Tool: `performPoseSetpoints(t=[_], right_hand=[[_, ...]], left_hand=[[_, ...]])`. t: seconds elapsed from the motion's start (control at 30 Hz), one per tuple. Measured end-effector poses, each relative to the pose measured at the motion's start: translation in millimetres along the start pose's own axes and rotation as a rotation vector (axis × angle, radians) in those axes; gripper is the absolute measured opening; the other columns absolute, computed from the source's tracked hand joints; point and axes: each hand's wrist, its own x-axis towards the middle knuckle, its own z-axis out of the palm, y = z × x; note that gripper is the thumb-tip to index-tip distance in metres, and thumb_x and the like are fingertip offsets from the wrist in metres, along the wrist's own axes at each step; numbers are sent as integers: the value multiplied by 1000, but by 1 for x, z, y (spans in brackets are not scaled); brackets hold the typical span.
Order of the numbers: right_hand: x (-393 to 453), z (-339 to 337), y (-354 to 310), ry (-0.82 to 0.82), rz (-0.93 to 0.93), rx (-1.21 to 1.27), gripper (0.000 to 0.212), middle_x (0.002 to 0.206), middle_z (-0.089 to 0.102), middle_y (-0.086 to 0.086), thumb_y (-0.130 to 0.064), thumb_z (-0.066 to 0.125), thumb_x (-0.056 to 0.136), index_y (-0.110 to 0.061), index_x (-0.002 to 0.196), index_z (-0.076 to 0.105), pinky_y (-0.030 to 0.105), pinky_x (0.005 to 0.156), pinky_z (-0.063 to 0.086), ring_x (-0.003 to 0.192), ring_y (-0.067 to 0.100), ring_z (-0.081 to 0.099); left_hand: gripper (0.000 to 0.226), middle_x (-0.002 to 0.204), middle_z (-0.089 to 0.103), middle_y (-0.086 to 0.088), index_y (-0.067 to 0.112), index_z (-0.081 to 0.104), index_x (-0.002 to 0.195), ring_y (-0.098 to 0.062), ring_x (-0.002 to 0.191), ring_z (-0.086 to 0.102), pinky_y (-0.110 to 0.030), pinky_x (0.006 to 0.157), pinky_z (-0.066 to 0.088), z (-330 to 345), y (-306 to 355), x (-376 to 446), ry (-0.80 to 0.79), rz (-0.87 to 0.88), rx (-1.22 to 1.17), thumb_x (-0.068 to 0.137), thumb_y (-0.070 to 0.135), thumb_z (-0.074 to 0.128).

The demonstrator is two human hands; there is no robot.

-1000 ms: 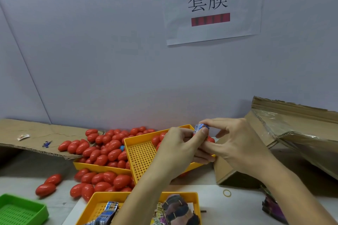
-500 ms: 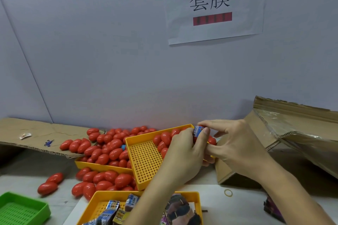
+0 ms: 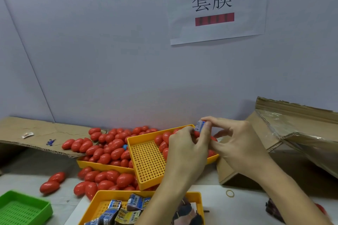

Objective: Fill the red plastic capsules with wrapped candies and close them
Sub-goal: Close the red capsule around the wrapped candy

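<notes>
While hands (image 3: 210, 144) pinch candy (image 3: 199, 126), sign (image 3: 217, 5) reads 套膜.

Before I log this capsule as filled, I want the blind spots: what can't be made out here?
Head view only:
- Red capsule: mostly hidden by left hand and right hand; open or closed unclear.
- Wrapped candy: fingertips cover part of it; how deep it sits is unclear.
- Candy tray: cut off by bottom edge.
- Dark packet: cut off, blurred.
</notes>
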Motion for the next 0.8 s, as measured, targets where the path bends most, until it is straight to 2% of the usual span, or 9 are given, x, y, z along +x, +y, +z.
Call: performPoseSetpoints(t=[0.07,0.13,0.23,0.3,0.37,0.47,0.57,0.67,0.8], right_hand=[[0,-5,0,-63,93,148,40,98,72,-23,-35,76,72,-44,109,64,20,78,58,89,3,69],[0,-8,2,-106,157,219,41,99,74,-11,-16,75,79,-36,115,67,33,81,60,92,11,71],[-1,-10,-1,-116,163,250,44,95,75,-6,1,67,85,-34,111,68,30,78,60,92,14,72],[-1,-9,-1,-90,178,254,45,93,75,-6,4,66,85,-30,113,68,27,72,60,87,14,73],[-1,-6,1,-59,242,350,45,89,75,2,9,65,84,-21,118,68,34,66,62,80,22,74],[-1,-1,2,5,249,337,45,88,75,5,8,67,83,-21,118,69,44,64,62,75,25,74],[-2,4,0,51,210,273,44,93,73,-5,3,70,83,-26,117,69,40,61,62,80,20,73],[-2,6,0,45,229,343,45,93,75,-5,1,69,84,-36,109,67,35,61,62,80,19,74],[-1,0,-2,-36,204,354,39,99,75,-10,-12,70,80,-32,113,65,29,71,60,92,16,72]], left_hand=[[41,94,75,-7,21,68,100,-16,84,74,-35,71,62,-2,1,4,-100,-184,-343,93,55,46],[51,104,73,-15,11,63,118,-23,90,74,-36,73,61,-5,3,6,-239,-365,-580,92,53,48],[50,99,74,-16,5,60,121,-26,86,74,-32,69,61,-1,1,3,-317,-309,-618,99,46,42],[49,97,75,-16,5,62,118,-27,86,74,-34,73,62,6,0,-1,-262,-263,-658,99,45,40],[50,96,75,-16,6,63,115,-28,90,74,-35,76,62,13,0,-4,-194,-221,-687,96,47,40],[50,96,76,-14,7,66,108,-27,90,74,-32,72,62,21,-1,-7,-126,-159,-700,96,47,38],[54,94,76,-12,5,68,103,-26,88,75,-32,69,62,22,-2,-7,-93,-129,-678,99,47,35],[57,90,77,-9,7,72,100,-23,85,75,-32,68,62,20,-6,-4,-54,-99,-591,97,50,35],[52,94,76,-10,14,68,108,-24,89,74,-35,73,62,16,-5,-2,11,-144,-629,93,54,38]])
